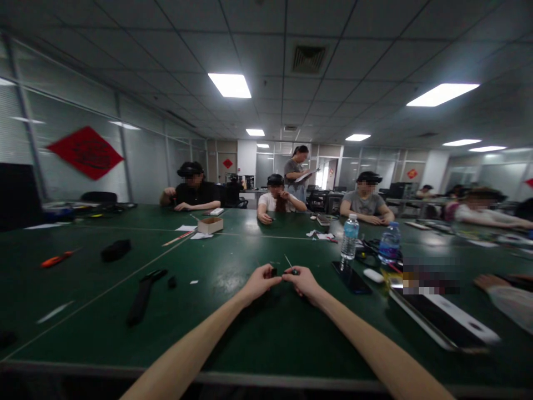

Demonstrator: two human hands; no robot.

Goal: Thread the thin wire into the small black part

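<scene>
Left hand [259,282] and right hand [303,281] pinched, nearly touching

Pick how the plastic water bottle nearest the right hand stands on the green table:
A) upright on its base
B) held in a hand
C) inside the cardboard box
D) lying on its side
A: the plastic water bottle stands upright on the green table, apart from the right hand.
</scene>
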